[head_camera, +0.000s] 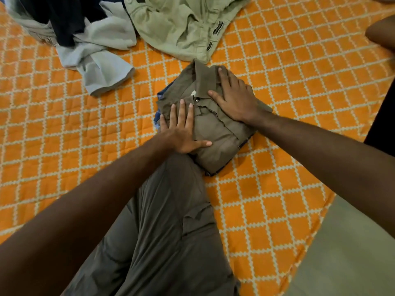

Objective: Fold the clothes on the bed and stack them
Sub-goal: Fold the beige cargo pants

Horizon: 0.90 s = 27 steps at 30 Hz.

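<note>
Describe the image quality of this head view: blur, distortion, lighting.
Head view: wide-angle distortion bends the orange lattice-patterned quilt lines near the edges; the centre is sharp, where both flat hands, left and right, press the folded olive-brown collared shirt; forearms and corners look soft; lighting is even, shadows faint, no glare.

- Olive-brown collared shirt [215, 129]: folded into a compact rectangle, collar up and buttoned, lying mid-bed on the orange lattice-patterned quilt [288, 86]
- Blue patterned garment [157, 121]: folded beneath the shirt, only edges visible
- Pale green shirt [183, 26]: unfolded, crumpled, just beyond the stack
- Light grey garment [102, 58]: unfolded, to the far left
- Dark navy garment [66, 18]: heaped on the grey one
</note>
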Tool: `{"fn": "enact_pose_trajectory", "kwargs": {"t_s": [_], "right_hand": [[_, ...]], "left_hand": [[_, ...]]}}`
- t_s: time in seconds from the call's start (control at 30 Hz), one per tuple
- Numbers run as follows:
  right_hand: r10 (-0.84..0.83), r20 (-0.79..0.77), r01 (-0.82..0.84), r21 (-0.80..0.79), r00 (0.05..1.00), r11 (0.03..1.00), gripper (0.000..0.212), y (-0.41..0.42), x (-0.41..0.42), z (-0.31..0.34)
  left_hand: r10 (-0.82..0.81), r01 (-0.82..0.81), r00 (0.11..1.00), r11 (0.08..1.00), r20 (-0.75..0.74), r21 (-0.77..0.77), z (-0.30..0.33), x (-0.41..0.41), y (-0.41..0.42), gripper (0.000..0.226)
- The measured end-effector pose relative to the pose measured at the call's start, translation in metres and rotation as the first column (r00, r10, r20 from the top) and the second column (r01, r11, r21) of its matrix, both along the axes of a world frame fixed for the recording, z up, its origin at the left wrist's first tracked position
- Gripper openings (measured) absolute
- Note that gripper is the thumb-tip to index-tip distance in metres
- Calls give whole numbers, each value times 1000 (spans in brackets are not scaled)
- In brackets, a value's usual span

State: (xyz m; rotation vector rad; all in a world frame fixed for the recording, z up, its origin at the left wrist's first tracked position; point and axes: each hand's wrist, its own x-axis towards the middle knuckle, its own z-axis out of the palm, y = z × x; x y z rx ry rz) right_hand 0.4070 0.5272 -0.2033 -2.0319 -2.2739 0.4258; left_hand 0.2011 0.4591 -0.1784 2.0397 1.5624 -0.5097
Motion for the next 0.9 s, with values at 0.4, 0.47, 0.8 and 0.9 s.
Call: {"fn": "enact_pose_trajectory", "kwargs": {"t_s": [0.4, 0.47, 0.8, 0.9], "right_hand": [[2, -96, 6, 90, 995, 996, 53, 72, -65, 59], [49, -125, -40, 76, 991, 996, 51, 93, -91, 65], [-61, -1, 60, -186, 998, 981, 77, 185, -191, -3], [-154, 61, 152, 25, 986, 988, 50, 197, -190, -21]], "left_hand": [[-7, -55, 988, 915, 152, 399, 46, -130, 100, 51], [105, -128, 991, 910, 80, 395, 44, -158, 120, 53], [218, -205, 975, 949, -31, 241, -30, -245, 150, 83], [214, -214, 976, 939, 33, 271, -58, -258, 143, 82]]}}
